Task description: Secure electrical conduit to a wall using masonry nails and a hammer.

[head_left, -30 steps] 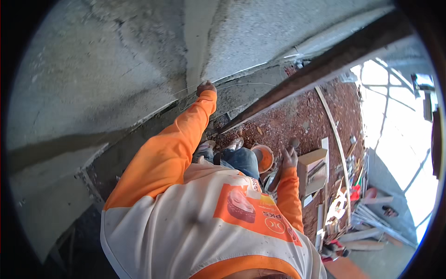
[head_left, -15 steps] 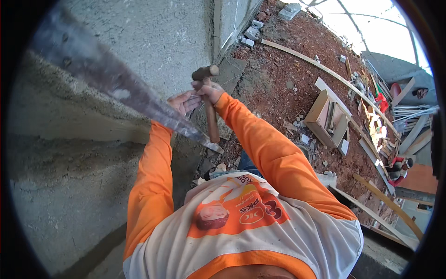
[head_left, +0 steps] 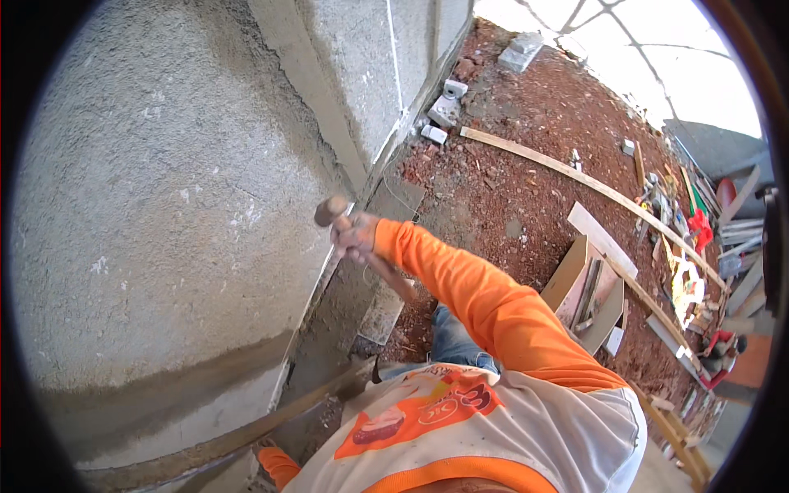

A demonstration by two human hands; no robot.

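Note:
My right hand [head_left: 357,237] is closed around the wooden handle of a hammer [head_left: 332,211]. The hammer head juts out beyond the thumb side, and its handle slants down to the right, slightly blurred. Behind it is the rough grey plastered wall [head_left: 181,197], close to its bottom edge. Low in the picture, my left hand [head_left: 266,446] shows only in part, next to a long narrow board [head_left: 222,435] that runs along the lower left. Its fingers are mostly hidden, so whether it grips the board cannot be seen.
A white string line [head_left: 394,57] runs along the wall. Concrete blocks [head_left: 445,109] sit at its foot. On the red soil lie a long plank [head_left: 559,168] and a wooden box [head_left: 567,275]. Scrap timber and another person [head_left: 722,355] are at the far right.
The long board across the front of the wall has swung down to the lower left. My left hand has drawn back and down. My right hand keeps hold of the hammer, and the view has shifted.

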